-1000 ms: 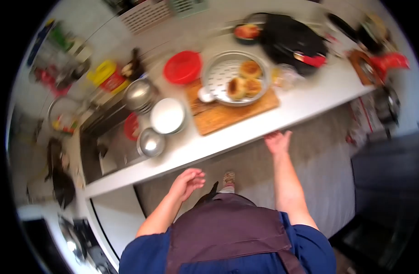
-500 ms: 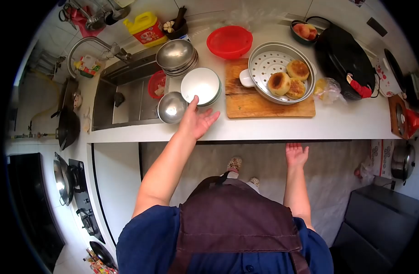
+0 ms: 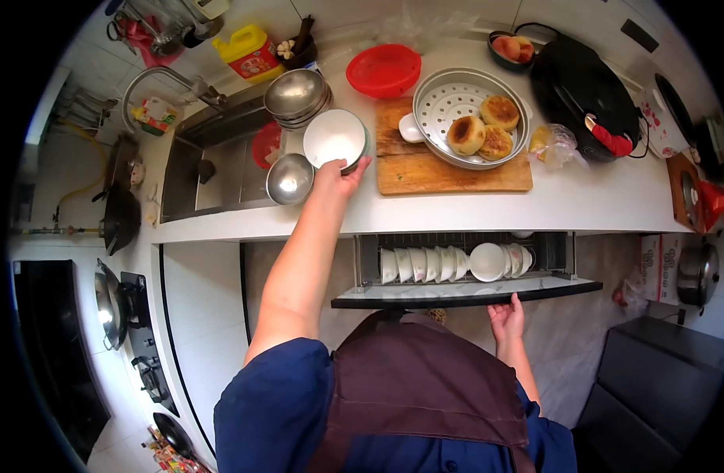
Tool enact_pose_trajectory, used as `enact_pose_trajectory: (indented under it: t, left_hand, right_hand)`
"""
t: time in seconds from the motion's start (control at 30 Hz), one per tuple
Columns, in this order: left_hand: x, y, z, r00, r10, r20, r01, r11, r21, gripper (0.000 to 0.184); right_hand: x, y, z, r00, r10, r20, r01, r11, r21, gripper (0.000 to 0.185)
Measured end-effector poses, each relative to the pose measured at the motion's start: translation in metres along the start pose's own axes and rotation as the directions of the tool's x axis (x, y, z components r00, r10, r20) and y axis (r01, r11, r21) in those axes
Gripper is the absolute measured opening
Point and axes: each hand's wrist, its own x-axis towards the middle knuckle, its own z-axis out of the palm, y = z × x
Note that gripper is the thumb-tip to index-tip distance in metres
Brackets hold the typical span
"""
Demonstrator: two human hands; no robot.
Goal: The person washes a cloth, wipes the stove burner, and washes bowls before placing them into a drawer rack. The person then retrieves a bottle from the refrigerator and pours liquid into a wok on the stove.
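Note:
My left hand (image 3: 342, 180) grips the near side of a stack of white bowls (image 3: 334, 139), its thumb by the rim and its fingers round the side. Close to that hand are a single steel bowl (image 3: 290, 179) and a stack of steel bowls (image 3: 296, 93). Below the counter, my right hand (image 3: 507, 319) holds the black front edge of a pulled-out drawer (image 3: 464, 297), thumb on top. Inside the drawer, several white bowls (image 3: 419, 265) stand on edge in a wire rack beside white dishes (image 3: 488, 262).
A steamer tray (image 3: 438, 104) with browned buns (image 3: 466, 135) sits on a wooden cutting board (image 3: 456, 183). Behind is a red plastic basin (image 3: 383, 71). The sink (image 3: 220, 185) lies left, a black electric appliance (image 3: 582, 94) right. The open drawer juts out before my body.
The drawer has come out toward me, with my right hand now on its front edge. My left hand, spread beside the white bowls before, has closed on them.

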Motion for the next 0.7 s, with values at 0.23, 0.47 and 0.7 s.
enact_pose_trajectory:
  t: [0.23, 0.47, 0.7]
  left_hand:
    - [-0.054, 0.004, 0.008, 0.978, 0.172, 0.121, -0.19, 0.97, 0.153, 0.054]
    - [-0.148, 0.079, 0.018, 0.672, 0.709, 0.212, -0.727, 0.579, 0.369, 0.065]
    - [-0.165, 0.21, 0.007, -0.226, 0.798, 0.559, -0.595, -0.568, 0.569, 0.061]
  right_hand:
    - [-0.032, -0.008, -0.036, 0.994, 0.109, 0.009, -0.107, 0.984, -0.141, 0.026]
    - [-0.047, -0.003, -0.073, 0.976, 0.205, 0.066, -0.188, 0.961, -0.201, 0.032]
    - [-0.047, -0.001, -0.108, 0.984, 0.178, -0.003, -0.162, 0.888, -0.431, 0.041]
